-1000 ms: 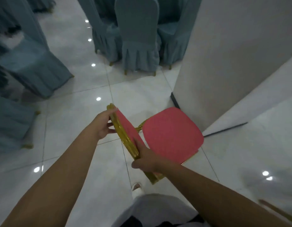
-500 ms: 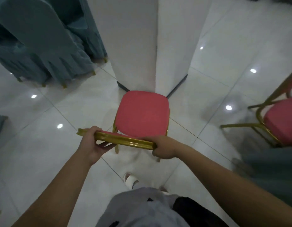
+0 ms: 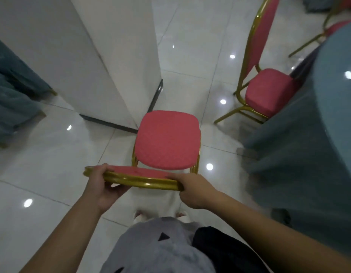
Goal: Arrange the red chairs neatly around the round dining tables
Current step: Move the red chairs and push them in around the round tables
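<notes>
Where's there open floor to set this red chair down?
Bare tile lies between the held chair and the second red chair, along the skirt of the blue-draped table. Ahead-left, the white pillar crowds the held chair's seat.

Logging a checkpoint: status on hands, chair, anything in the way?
Left hand and right hand both grip backrest top of the red chair. White pillar directly ahead of seat. Draped table and second red chair close on right.
</notes>
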Tool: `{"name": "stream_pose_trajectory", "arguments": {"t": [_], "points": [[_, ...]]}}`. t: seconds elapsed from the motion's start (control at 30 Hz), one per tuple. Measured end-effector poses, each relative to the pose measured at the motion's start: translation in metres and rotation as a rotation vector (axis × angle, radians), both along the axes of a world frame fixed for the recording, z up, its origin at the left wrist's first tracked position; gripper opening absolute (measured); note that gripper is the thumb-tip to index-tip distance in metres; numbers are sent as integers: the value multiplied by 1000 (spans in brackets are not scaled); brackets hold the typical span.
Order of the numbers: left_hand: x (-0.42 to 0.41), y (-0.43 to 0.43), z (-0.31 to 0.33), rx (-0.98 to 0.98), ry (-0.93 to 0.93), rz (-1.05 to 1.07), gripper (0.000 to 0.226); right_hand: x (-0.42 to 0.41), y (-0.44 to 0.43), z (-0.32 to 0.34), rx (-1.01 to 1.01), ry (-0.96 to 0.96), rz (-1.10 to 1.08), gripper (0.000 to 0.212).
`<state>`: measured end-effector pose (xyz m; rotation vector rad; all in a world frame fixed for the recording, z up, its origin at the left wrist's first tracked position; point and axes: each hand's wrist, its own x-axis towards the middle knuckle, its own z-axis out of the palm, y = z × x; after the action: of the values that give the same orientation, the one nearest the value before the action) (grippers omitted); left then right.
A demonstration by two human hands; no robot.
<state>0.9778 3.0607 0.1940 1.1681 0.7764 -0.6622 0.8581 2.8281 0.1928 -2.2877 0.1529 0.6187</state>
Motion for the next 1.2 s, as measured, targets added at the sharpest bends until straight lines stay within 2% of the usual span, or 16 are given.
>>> {"name": "stream_pose_trajectory", "arguments": {"t": [0.13,0.4,0.5,0.57,0.63,0.7,0.8,0.87,1.0,1.2], "points": [[11,-34,2,-17,18,-178,9,-24,-17,1,4,-36,-181,61],[54,-122,3,-108,21,-660,16,-65,0,-5,-13,-16,-766,66],[63,-151,10,-208,-44,-755,21,-64,21,13,-118,-160,-1039,54],[68,-158,9,-287,-106,-811,25,-66,48,29,-103,-281,-1164,55],[62,-152,-5,-359,-118,-929,33,-72,82,35,-64,-285,-1230,58],[43,-134,-31,-287,-90,-1164,36,-83,115,30,-19,-186,-1326,54],[0,-87,-69,77,-16,-1586,26,-111,166,23,79,-88,-1565,49],[-28,-58,-82,232,-6,-1784,18,-133,196,23,80,-35,-1636,49],[-82,-39,-76,154,-36,-1971,13,-177,229,38,85,7,-1807,45],[-158,-44,-42,55,-258,-2132,19,-221,261,52,73,-154,-1937,39]]}}
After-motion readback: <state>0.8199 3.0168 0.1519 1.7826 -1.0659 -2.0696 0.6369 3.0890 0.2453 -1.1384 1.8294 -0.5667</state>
